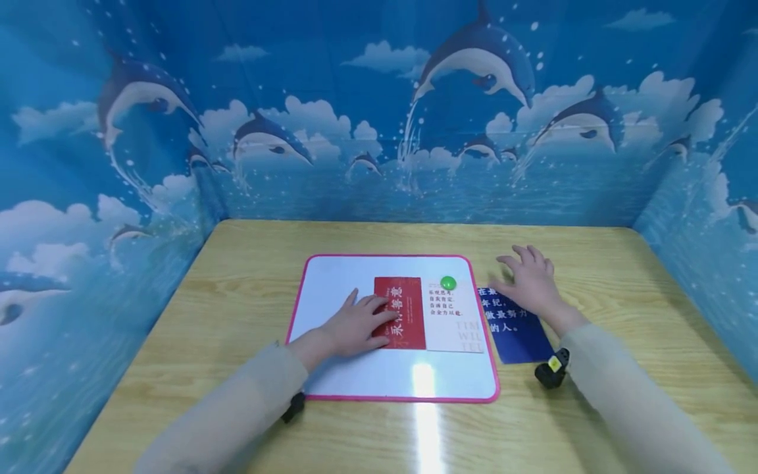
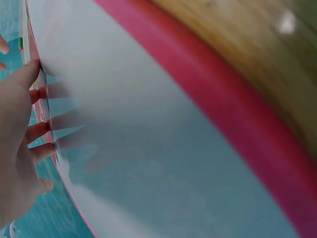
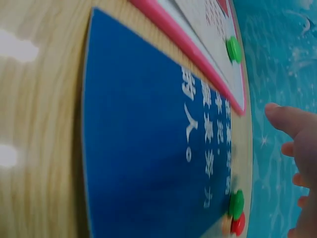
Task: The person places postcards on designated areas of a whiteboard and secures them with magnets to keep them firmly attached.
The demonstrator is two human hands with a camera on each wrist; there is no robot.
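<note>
The left hand (image 1: 354, 324) is touching, fingers spread, a red rectangular card (image 1: 412, 326) lying on the white, pink-rimmed rectangular board (image 1: 373, 376). The right hand (image 1: 531, 284), fingers parted and loosely bent, is hovering near a blue rectangular card (image 1: 521, 345).

The left hand (image 2: 11, 136) is at the left, its fingers spread and touching a card (image 2: 32, 47) that shows nearly edge-on against the glossy board (image 2: 148, 148), which mirrors them. The board's pink rim (image 2: 213, 119) slants across, with the wooden table (image 2: 252, 44) beyond it at upper right. Along the left edge show blue curtain (image 2: 49, 213), a sliver of green magnet (image 2: 21, 43) and the right hand's (image 2: 2, 45) fingertips.
</note>
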